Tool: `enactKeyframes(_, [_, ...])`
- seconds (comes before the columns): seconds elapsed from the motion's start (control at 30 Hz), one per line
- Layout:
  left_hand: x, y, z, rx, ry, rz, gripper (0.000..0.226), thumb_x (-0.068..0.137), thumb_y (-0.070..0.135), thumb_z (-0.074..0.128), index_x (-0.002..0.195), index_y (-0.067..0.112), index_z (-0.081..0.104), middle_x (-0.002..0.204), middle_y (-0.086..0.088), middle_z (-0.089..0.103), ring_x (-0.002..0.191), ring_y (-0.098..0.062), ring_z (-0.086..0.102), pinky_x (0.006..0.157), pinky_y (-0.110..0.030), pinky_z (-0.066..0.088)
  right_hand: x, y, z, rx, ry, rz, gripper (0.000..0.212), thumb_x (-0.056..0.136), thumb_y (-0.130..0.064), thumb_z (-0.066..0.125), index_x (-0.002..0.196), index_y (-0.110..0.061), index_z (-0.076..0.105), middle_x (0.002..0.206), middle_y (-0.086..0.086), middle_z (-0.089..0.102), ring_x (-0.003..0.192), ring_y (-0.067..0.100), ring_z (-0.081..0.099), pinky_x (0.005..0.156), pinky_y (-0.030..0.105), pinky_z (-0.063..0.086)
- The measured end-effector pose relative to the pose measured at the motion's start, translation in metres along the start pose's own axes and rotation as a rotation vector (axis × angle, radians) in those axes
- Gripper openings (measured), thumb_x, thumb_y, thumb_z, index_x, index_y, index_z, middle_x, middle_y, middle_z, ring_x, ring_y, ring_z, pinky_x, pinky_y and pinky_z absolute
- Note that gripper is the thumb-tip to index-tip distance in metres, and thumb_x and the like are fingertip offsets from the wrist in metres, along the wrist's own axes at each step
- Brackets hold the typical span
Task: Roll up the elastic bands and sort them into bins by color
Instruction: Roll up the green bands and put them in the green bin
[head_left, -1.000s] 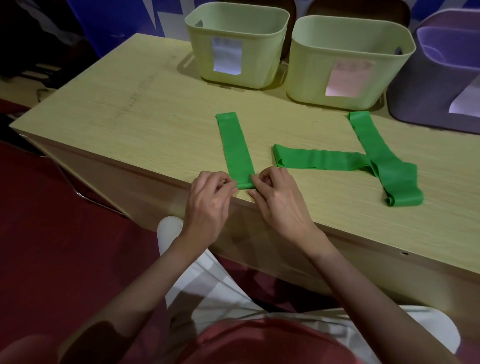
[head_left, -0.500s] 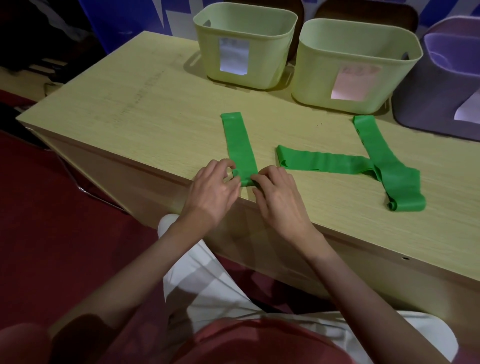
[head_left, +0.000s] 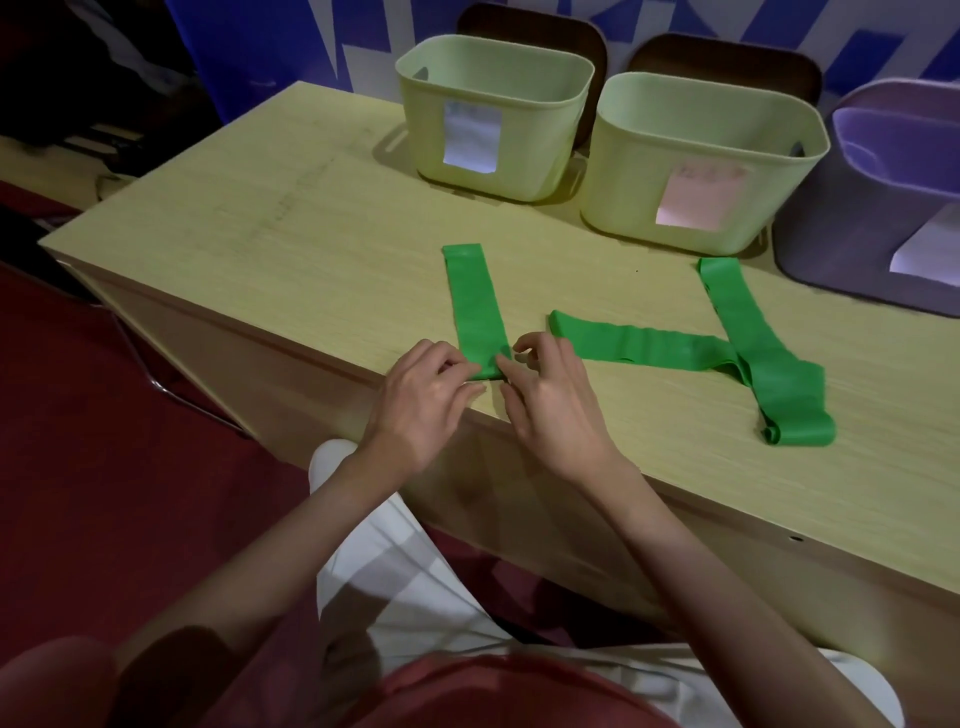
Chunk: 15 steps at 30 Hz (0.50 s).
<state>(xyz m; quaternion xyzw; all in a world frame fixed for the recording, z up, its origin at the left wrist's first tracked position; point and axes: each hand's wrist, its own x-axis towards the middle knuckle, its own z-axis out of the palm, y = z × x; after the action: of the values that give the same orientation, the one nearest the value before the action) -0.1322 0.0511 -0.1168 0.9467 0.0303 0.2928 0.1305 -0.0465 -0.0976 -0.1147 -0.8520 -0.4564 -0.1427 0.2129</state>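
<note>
**Rolling starts at the near end of the first green band**

Pinching the near end of a flat green band (head_left: 477, 306), both hands work at the front edge of the bench (head_left: 260, 249). The left hand (head_left: 421, 400) has its fingers (head_left: 460, 370) curled onto the band's left corner, and the right hand (head_left: 550, 400) nips the right corner between thumb and forefinger, its other fingers arched above. A small fold or first turn seems to sit under the fingertips, though they hide most of it. The rest of this band lies straight, pointing away toward the bins.

This looks like the very start of the rolling step, so little of the task appears done. The next move likely calls for both hands to push the turn forward evenly, keeping the edges square so the roll does not go cone-shaped or spring loose.

Farther right, a second green band (head_left: 644, 345) lies across the bench, its right end tucked under a third green band (head_left: 748, 343) that runs diagonally and is doubled over at its near end. Neither is rolled.

At the back stand two pale green bins, the left one (head_left: 493, 111) and the right one (head_left: 706, 156), each with a paper label, and a purple bin (head_left: 883, 197) at the far right. No rolled bands can be seen inside them from here.
</note>
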Motion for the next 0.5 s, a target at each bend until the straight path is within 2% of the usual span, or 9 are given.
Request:
enactKeyframes(0.13, [0.005, -0.002, 0.000, -0.011, -0.014, -0.022, 0.010, 0.084, 0.009, 0.065, 0.091, 0.004, 0.072, 0.081, -0.010, 0.063, 0.074, -0.025, 0.054, 0.061, -0.034, 0.049, 0.007, 0.003, 0.002, 0.095, -0.041, 0.040, 0.026, 0.086, -0.011, 0.066, 0.111, -0.003, 0.068, 0.109, 0.016, 0.054, 0.099, 0.031, 0.050, 0.085, 0.042, 0.046])
enactKeyframes(0.23, [0.007, -0.002, 0.000, -0.090, -0.068, -0.093, 0.023, 0.089, 0.015, 0.052, 0.094, 0.003, 0.071, 0.083, -0.010, 0.064, 0.077, -0.027, 0.055, 0.064, -0.038, 0.050, 0.009, 0.004, 0.002, 0.224, -0.073, 0.076, 0.029, 0.085, -0.013, 0.069, 0.113, -0.005, 0.068, 0.108, 0.012, 0.055, 0.100, 0.027, 0.049, 0.088, 0.040, 0.044])
enactKeyframes(0.33, [0.012, 0.005, -0.007, -0.231, -0.102, -0.198, 0.021, 0.085, 0.013, 0.058, 0.095, 0.002, 0.073, 0.086, -0.011, 0.068, 0.080, -0.029, 0.059, 0.070, -0.042, 0.051, 0.011, 0.009, -0.005, 0.340, -0.044, 0.084, 0.025, 0.082, -0.015, 0.074, 0.106, -0.008, 0.071, 0.101, 0.008, 0.059, 0.094, 0.022, 0.049, 0.083, 0.032, 0.041])
enactKeyframes(0.43, [0.021, 0.011, -0.025, -0.376, -0.143, -0.264, 0.015, 0.085, 0.008, 0.066, 0.096, 0.004, 0.075, 0.088, -0.009, 0.070, 0.082, -0.027, 0.063, 0.074, -0.039, 0.052, 0.009, 0.012, -0.021, 0.457, -0.012, 0.077, 0.023, 0.084, -0.018, 0.073, 0.106, -0.011, 0.072, 0.097, 0.003, 0.062, 0.092, 0.017, 0.051, 0.080, 0.022, 0.036])
enactKeyframes(0.5, [0.027, 0.014, -0.039, -0.478, -0.216, -0.318, 0.015, 0.084, 0.008, 0.069, 0.097, 0.007, 0.075, 0.088, -0.007, 0.071, 0.082, -0.025, 0.065, 0.075, -0.040, 0.053, 0.003, 0.010, -0.032, 0.539, 0.013, 0.075, 0.028, 0.084, -0.023, 0.072, 0.109, -0.011, 0.071, 0.095, 0.002, 0.067, 0.090, 0.017, 0.055, 0.081, 0.024, 0.040])
